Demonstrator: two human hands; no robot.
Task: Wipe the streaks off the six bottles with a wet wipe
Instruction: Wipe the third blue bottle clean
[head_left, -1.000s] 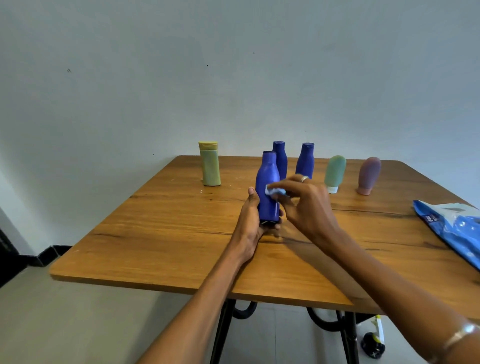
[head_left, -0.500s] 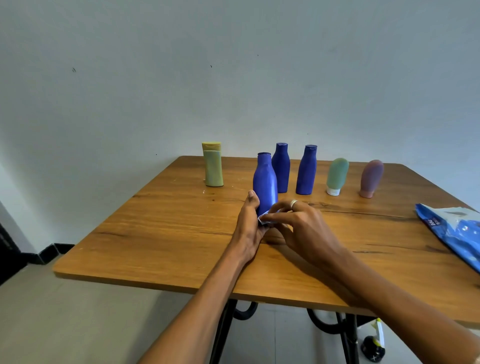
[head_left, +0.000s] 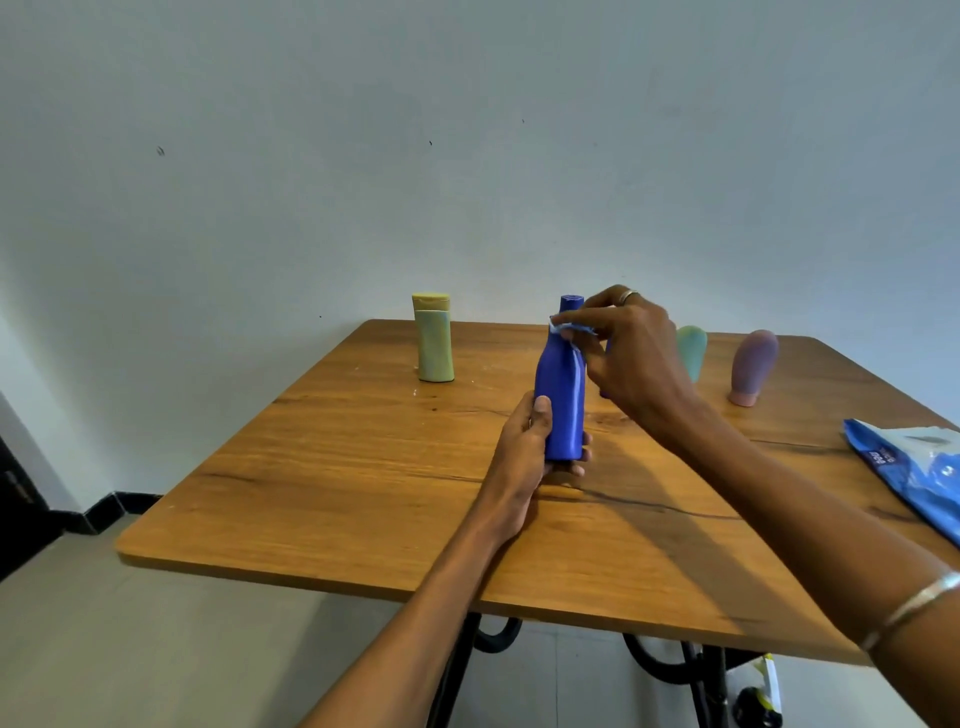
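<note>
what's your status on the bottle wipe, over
Left hand grips blue bottle at base. Right hand pinches wet wipe at neck. Nothing in the way.

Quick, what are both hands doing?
Left hand: grips the blue bottle near its base.
Right hand: pinches the wet wipe against its neck.

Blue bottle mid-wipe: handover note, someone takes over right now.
Left hand grips the blue bottle at its base, upright near the table middle.
Right hand pinches the wet wipe against the bottle's neck.
Back row: yellow-green bottle, teal bottle, mauve bottle; the other blue ones are hidden behind the hands.
Wipes pack at the right edge.
Done: cannot tell which are clean. Left: finish this bottle, check the rest.
</note>
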